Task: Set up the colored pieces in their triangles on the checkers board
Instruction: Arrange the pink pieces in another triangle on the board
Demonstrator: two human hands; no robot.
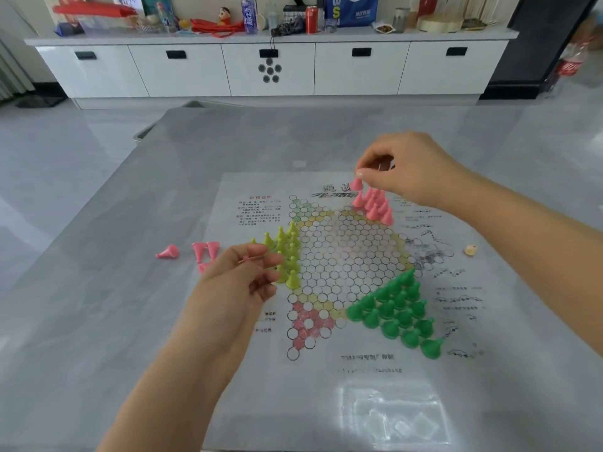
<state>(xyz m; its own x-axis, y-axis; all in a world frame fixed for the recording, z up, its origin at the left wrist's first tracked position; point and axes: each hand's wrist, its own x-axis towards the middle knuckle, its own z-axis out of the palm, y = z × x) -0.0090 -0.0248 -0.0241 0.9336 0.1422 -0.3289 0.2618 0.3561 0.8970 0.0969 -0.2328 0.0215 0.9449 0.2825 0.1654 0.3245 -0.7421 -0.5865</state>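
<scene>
A clear plastic checkers board (pixel 346 256) lies flat on the grey table. Several pink pieces (pixel 375 203) stand in its far right triangle. My right hand (pixel 408 171) pinches one pink piece (pixel 356 183) by its top at that triangle's far tip. Yellow-green pieces (pixel 287 252) fill the left triangle and dark green pieces (pixel 398 311) fill the near right one. My left hand (pixel 238 282) hovers over the board's left edge with curled fingers; something thin and pink shows between them, though I cannot tell what it is. Loose pink pieces (pixel 204 252) lie on the table to its left.
One more pink piece (pixel 168 252) lies on its side further left. A small pale round object (pixel 470 250) sits at the board's right edge. An empty clear bag (pixel 394 415) lies at the board's near end. A white cabinet (pixel 270 66) stands beyond the table.
</scene>
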